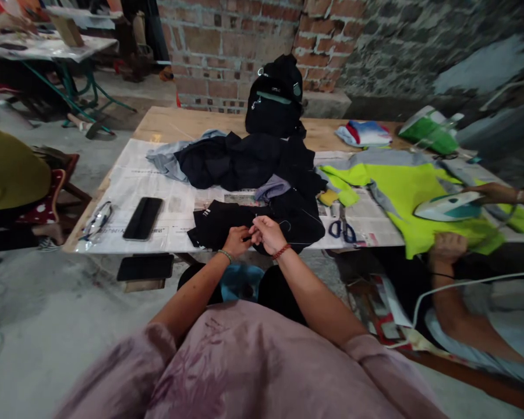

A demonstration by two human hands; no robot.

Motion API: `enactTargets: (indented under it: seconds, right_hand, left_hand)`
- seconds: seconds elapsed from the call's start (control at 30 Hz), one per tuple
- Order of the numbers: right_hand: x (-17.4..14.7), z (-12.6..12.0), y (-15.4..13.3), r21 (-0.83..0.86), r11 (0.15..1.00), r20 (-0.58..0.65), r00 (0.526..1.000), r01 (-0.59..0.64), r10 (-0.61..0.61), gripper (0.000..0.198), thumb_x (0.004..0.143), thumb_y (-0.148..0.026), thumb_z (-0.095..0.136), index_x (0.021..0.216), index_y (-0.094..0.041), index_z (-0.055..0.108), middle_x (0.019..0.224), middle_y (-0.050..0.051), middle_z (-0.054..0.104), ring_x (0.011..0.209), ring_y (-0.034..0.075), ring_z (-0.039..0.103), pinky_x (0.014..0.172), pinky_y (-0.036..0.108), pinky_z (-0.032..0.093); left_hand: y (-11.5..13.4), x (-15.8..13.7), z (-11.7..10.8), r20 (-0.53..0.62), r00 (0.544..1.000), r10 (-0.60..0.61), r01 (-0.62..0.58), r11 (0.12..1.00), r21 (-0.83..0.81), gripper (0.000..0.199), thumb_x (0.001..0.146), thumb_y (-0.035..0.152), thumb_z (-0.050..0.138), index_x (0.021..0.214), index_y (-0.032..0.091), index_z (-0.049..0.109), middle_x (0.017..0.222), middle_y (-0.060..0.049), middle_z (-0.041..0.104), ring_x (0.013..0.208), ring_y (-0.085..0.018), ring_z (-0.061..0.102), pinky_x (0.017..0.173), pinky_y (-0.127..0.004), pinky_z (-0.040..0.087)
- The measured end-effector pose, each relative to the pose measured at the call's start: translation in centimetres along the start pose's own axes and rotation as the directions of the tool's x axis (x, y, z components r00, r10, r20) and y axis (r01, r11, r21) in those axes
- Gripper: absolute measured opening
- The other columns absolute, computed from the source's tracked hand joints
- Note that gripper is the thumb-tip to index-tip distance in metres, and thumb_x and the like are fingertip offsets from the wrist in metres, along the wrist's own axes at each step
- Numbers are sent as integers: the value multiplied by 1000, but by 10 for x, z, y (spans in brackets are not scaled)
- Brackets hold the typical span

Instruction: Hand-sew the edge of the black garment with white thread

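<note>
At the table's near edge, my left hand (237, 241) is closed, its fingertips pinching what looks like a dark fold of the black garment (220, 221). Right beside it, my right hand (268, 235) is held in a pinch, fingertips nearly meeting those of the left. Whatever lies between the right fingertips is too small to make out. The black cloth spreads under and behind both hands, with small white marks at its left end. Blue-handled scissors (343, 230) lie to the right of it.
Left on the newspaper-covered table (117, 174) are a phone (143, 219) and glasses (98, 220). Dark clothes (244, 160) and a black backpack (275, 99) are behind. At right, a co-worker's hand holds an iron (448, 206) on a yellow-green garment (397, 186); a white cord hangs nearby.
</note>
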State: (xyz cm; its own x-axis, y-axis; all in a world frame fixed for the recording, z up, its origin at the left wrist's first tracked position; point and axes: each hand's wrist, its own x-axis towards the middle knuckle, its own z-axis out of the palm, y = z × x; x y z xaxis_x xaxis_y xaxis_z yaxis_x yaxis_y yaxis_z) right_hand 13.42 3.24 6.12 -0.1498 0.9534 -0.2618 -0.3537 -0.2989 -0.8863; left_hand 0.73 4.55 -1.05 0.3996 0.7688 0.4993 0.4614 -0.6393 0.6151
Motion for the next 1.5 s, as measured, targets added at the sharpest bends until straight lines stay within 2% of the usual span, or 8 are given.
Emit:
enactTargets:
  seconds: [0.17,0.27,0.33,0.43,0.57,0.73,1.03,1.5]
  right_hand:
    - [0,-6,-18,119,971,172,968,-206,184,13,78,-27,57,79,-19,48,60,-4,62,61,13,65,52,24,52]
    - [3,-12,-27,68,997,138,990,-18,8,10,81,-28,52,79,-20,46,75,-1,66,83,16,65,77,36,52]
    - [5,-18,-33,-165,959,93,972,230,-217,11,83,-31,48,82,-21,47,81,0,67,87,16,64,84,39,49]
    - [7,-33,-44,-632,551,269,821,545,-504,16,84,-33,45,89,-21,54,93,4,66,94,16,61,92,41,44]
    - [14,-61,-69,-724,-103,645,617,682,-450,22,86,-27,40,93,-18,59,102,8,64,105,18,56,100,42,38]
    - [26,-89,-109,-701,-406,712,540,587,-448,24,87,-24,38,97,-15,59,107,12,62,108,18,54,99,44,40]
    - [20,-88,-167,-768,-448,638,485,458,-598,28,89,-27,33,101,-16,56,108,12,61,109,21,53,97,45,40]
    - [14,-84,-196,-844,-320,489,372,430,-789,36,91,-35,29,102,-13,55,98,10,62,98,19,58,87,40,45]
  left_hand:
    - [-4,-3,5,-22,999,-27,26,1000,-14,17,74,28,58,66,15,65,62,-1,59,58,-10,53,60,-24,41]
    - [-4,-3,6,-21,999,-39,38,999,-30,12,73,26,59,70,16,66,70,-2,63,66,-12,58,66,-25,44]
    - [-2,-2,5,-23,998,-51,50,998,-44,12,73,25,60,69,16,66,74,-3,65,70,-13,59,69,-26,44]
    - [-1,-2,4,-25,998,-52,51,996,-69,13,73,25,59,68,16,66,74,-4,65,71,-12,60,69,-26,45]
    - [-1,-1,3,-34,999,-39,36,996,-78,14,73,25,59,67,15,66,72,-4,65,67,-12,59,67,-25,45]
    - [-1,-1,2,-26,1000,-7,6,999,-46,14,74,25,58,67,16,66,72,-4,65,68,-11,59,67,-24,45]
    - [-2,-1,2,-23,1000,8,-8,999,-32,13,74,24,57,68,16,66,71,-3,65,68,-11,60,66,-24,46]
    - [0,0,-1,19,999,-44,44,999,4,11,73,23,58,69,16,65,72,-3,64,69,-11,59,67,-23,44]
